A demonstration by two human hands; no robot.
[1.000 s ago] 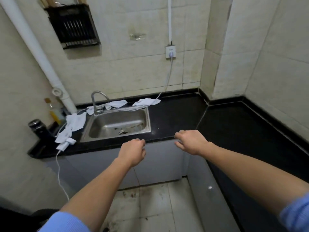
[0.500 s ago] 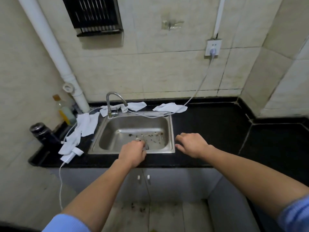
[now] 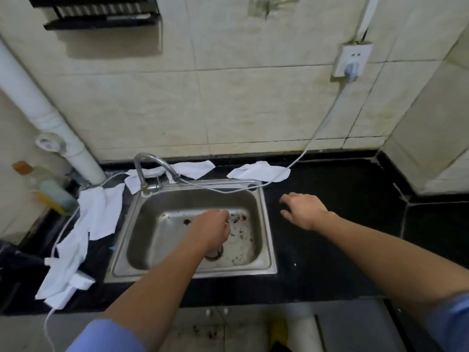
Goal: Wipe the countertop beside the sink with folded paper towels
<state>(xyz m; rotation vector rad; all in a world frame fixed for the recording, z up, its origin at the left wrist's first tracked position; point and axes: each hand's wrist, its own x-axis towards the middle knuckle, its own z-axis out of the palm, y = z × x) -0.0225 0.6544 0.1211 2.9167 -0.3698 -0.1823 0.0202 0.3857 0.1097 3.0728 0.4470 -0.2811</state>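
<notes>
Steel drain (image 3: 215,254) half hidden under left hand (image 3: 210,229), bottle (image 3: 54,196) blurred

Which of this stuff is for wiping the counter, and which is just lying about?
For the job: paper towels left of the sink, more behind it; black countertop right of the sink, under the right hand.

Lying about: faucet, white cable, wall socket, bottle, black rack, pipe.
</notes>
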